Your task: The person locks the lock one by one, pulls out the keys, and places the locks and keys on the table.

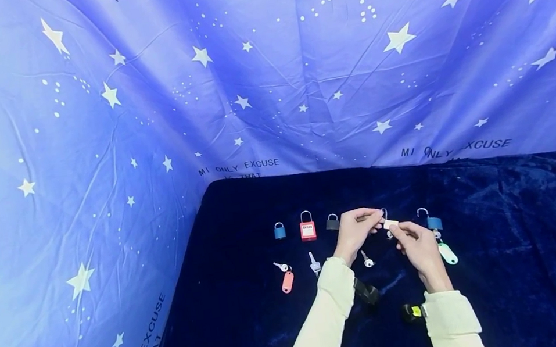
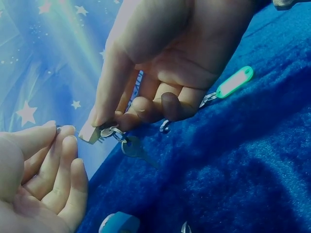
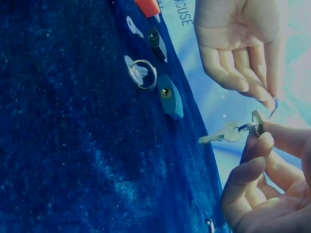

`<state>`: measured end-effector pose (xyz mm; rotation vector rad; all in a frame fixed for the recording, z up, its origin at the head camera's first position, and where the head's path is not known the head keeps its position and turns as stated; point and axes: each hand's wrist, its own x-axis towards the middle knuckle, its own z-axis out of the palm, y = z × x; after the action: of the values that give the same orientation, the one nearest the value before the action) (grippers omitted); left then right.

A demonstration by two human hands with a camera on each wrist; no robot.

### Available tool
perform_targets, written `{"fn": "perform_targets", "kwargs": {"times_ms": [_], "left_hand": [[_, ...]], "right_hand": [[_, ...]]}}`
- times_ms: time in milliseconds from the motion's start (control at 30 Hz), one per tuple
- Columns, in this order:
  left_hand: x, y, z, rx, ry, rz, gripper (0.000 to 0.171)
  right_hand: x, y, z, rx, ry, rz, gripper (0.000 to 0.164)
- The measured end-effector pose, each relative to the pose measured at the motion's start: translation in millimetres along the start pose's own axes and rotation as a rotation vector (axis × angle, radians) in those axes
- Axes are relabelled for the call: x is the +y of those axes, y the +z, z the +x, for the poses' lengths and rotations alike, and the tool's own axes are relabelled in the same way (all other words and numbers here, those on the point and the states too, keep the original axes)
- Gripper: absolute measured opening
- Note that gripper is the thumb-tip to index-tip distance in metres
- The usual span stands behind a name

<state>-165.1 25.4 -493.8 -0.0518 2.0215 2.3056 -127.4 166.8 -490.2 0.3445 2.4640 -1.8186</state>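
In the head view, a small brass-coloured padlock [image 1: 391,224] is held up between both hands. My left hand [image 1: 356,230] pinches its thin shackle [image 1: 384,214] with thumb and fingertips. The padlock's body is pinched by my right hand [image 1: 417,249]. A key sits in the lock's underside, and a second key [image 3: 228,133] dangles from the ring in the right wrist view. Just right of my right hand lies a blue padlock [image 1: 434,224] with its shackle swung out; a green tag [image 1: 448,253] hangs from its keys.
On the dark blue plush cloth [image 1: 521,258] lie a small blue padlock [image 1: 279,232], a red padlock [image 1: 308,230] and a black padlock [image 1: 332,223]. Nearer are keys [image 1: 314,263], a red key tag [image 1: 287,282] and another key [image 1: 367,259]. A starry curtain [image 1: 297,77] stands behind.
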Motion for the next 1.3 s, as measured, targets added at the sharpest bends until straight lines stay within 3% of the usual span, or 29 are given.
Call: {"fn": "perform_targets", "kwargs": {"times_ms": [200, 567, 733, 867, 1133, 1300], "left_hand": [[-1.2, 1.7, -3.0, -0.025, 0.017, 0.047, 0.015], [-2.2, -0.1, -3.8, 0.006, 0.038, 0.07, 0.014], [-1.8, -3.6, -4.6, 0.052, 0.024, 0.074, 0.027], [-2.1, -4.2, -5.4, 0.029, -0.003, 0.064, 0.038], [-3.8, -5.3, -5.1, -0.031, 0.019, 0.077, 0.018], [-3.4, -6.5, -3.7, -0.047, 0.025, 0.063, 0.017]], "right_hand": [[-1.3, 3.8, -1.5, -0.013, -0.043, -0.025, 0.037], [0.1, 5.6, -2.5, -0.027, -0.077, -0.058, 0.036], [2.2, 4.3, -3.5, -0.041, -0.109, -0.093, 0.034], [3.9, 5.3, -3.8, -0.048, -0.146, -0.106, 0.034], [2.0, 7.2, -4.9, -0.049, -0.167, -0.086, 0.034], [3.6, 6.1, -5.0, -0.023, -0.158, -0.059, 0.035]]}}
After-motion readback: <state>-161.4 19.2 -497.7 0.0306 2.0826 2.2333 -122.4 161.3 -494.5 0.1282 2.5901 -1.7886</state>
